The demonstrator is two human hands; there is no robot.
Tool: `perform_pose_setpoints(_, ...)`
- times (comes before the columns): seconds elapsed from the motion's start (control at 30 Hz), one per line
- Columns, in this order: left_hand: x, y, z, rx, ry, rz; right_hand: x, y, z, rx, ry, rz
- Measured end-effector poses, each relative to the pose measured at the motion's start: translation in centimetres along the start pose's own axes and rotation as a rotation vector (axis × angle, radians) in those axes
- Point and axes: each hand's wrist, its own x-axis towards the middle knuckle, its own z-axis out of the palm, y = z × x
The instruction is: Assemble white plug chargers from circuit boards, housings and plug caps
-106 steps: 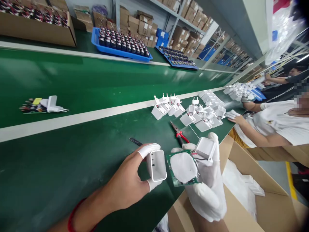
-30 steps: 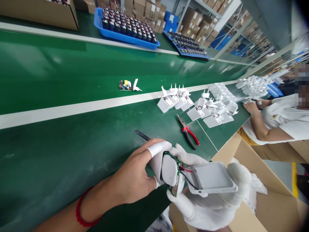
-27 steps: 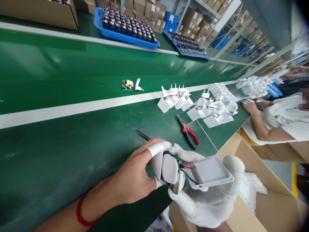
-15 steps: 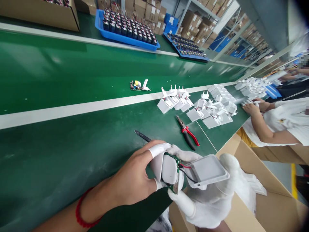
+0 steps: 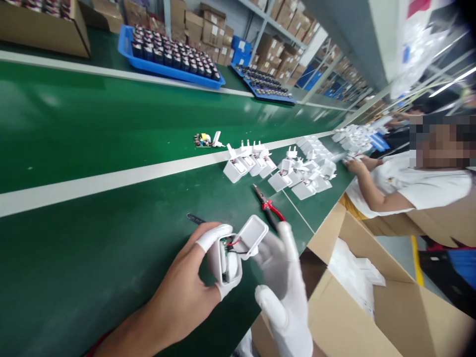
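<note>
Housing (image 5: 224,263) pinched in left hand (image 5: 186,297); lid (image 5: 253,230) propped open, apparently resting against spread, ungripping right hand (image 5: 282,277). Lid-closing stage, by judgement: tuck wires (image 5: 234,244) clear, align, press.

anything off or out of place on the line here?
One thing: a lone circuit board with a white plug part lies on the far side of the white stripe, apart from the grouped white housings. The housing in the left hand is open, lid hanging on wires.
</note>
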Motion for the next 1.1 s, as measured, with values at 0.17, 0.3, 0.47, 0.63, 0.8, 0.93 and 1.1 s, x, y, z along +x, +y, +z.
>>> perform_pose_setpoints(0.17, -1.2, -1.1, 2.1, 0.156, 0.034, 0.171, -0.6, 2.6, 0.9, 0.424, -0.160, 0.241)
perform_pose_setpoints(0.3, -1.3, 0.0, 1.5, 0.072, -0.091, 0.013, -0.3, 2.5, 0.3, 0.383, -0.131, 0.347)
perform_pose_setpoints(0.47, 0.6, 1.9, -1.7, -0.046, -0.437, -0.307, 0.6, 1.5, -1.4, 0.178, -0.273, 0.350)
perform_pose_setpoints(0.63, 1.5, 2.9, -3.0, -0.083, -0.579, -0.411, 0.6, 1.9, -2.4, 0.124, -0.403, 0.440)
perform_pose_setpoints(0.8, 1.1, 2.7, -2.7, -0.132, -0.586, -0.379, 0.8, 1.7, -2.0, 0.164, -0.450, 0.444)
perform_pose_setpoints(0.93, 0.9, 2.2, -2.2, -0.297, -0.570, -0.379, 1.0, 1.1, -1.8, 0.068, -0.381, 0.407)
perform_pose_setpoints(1.1, 1.0, 1.9, -1.7, -0.445, -0.556, -0.420, 1.1, 0.3, -1.5, 0.026, -0.371, 0.385)
